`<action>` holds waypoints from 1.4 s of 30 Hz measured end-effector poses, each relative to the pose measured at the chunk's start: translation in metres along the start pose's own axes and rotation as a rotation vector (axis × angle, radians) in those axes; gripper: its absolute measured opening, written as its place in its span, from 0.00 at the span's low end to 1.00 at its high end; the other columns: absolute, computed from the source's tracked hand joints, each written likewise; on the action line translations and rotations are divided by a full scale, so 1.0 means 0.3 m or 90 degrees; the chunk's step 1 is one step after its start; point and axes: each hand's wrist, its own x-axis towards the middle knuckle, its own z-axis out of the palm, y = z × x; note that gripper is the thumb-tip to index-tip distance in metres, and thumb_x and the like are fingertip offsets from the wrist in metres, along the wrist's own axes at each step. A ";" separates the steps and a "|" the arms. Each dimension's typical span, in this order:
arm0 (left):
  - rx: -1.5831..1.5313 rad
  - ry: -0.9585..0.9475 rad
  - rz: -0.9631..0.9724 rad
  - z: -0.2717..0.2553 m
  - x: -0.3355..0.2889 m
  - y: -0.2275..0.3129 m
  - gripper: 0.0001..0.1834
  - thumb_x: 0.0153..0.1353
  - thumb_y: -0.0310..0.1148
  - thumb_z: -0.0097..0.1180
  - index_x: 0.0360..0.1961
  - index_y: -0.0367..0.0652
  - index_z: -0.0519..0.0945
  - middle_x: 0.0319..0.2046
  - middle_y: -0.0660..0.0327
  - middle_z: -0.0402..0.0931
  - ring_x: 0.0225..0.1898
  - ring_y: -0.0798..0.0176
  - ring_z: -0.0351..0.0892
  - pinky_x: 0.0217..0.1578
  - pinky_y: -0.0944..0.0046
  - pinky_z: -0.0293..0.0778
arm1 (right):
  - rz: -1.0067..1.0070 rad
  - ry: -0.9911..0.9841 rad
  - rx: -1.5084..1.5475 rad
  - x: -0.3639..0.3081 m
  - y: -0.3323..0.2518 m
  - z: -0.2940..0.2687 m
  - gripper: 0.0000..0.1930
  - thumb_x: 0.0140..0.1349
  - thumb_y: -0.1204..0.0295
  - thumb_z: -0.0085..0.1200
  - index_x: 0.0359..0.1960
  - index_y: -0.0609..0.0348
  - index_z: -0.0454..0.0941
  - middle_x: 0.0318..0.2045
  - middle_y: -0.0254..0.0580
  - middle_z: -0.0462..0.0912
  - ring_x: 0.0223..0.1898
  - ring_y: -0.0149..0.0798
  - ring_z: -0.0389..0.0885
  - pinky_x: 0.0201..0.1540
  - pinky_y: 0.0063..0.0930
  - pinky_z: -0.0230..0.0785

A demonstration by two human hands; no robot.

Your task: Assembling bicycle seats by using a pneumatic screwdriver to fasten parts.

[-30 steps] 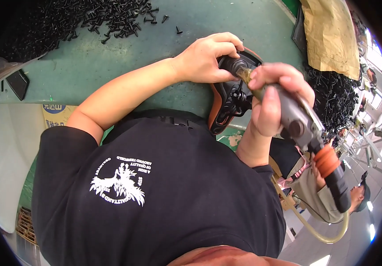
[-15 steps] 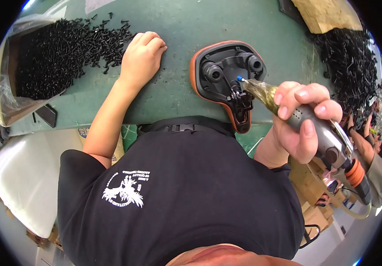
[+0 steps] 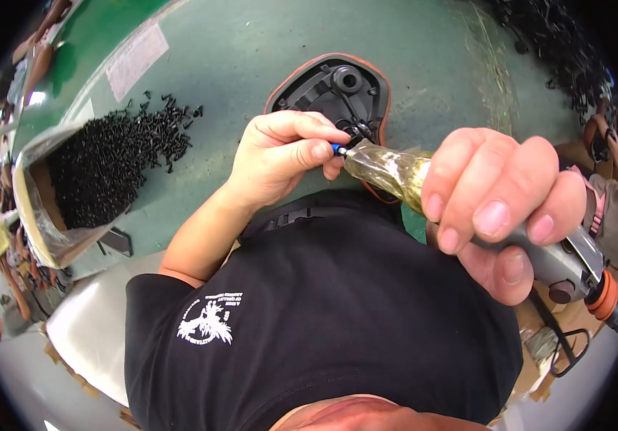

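Observation:
My right hand is wrapped around a grey air screwdriver, whose nose is covered in clear yellowish plastic wrap and ends in a blue-collared bit. At that tip, the thumb and fingers of my left hand are pinched together; whatever small thing they hold is hidden. Beyond them, a bicycle saddle lies underside up on the green table. It has a black base, an orange-brown edge and a round black spring part in view. My hands and the screwdriver cover its narrow end.
To the left, a plastic-lined carton spills a heap of small black screws onto the table. Another pile of black parts lies at the far right. A paper sheet is at the back left. Other people's arms show at both edges.
My left hand has moved from beside the screw heap over to the screwdriver's tip and is pinching there. The right hand has brought the screwdriver nearer, holding it more level. The view has shifted.

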 end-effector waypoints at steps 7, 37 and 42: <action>0.144 -0.039 -0.046 -0.022 0.044 0.010 0.13 0.73 0.27 0.71 0.52 0.28 0.90 0.45 0.49 0.88 0.42 0.58 0.90 0.44 0.58 0.87 | -0.050 0.029 -0.012 -0.052 0.021 -0.014 0.17 0.73 0.72 0.59 0.59 0.53 0.69 0.51 0.47 0.80 0.34 0.35 0.87 0.42 0.37 0.84; 0.621 -0.155 0.138 -0.299 0.268 -0.052 0.17 0.45 0.27 0.76 0.33 0.38 0.79 0.57 0.56 0.87 0.57 0.52 0.86 0.56 0.55 0.82 | 0.218 -0.027 -0.347 -0.024 0.194 0.078 0.16 0.67 0.84 0.57 0.52 0.56 0.69 0.43 0.55 0.83 0.38 0.44 0.85 0.52 0.47 0.83; 0.631 -0.164 0.146 -0.304 0.273 -0.059 0.18 0.46 0.28 0.77 0.32 0.39 0.76 0.56 0.56 0.87 0.54 0.53 0.86 0.53 0.56 0.81 | 0.259 0.035 -0.332 -0.009 0.244 0.065 0.11 0.68 0.84 0.55 0.47 0.57 0.70 0.39 0.52 0.84 0.36 0.42 0.85 0.50 0.46 0.83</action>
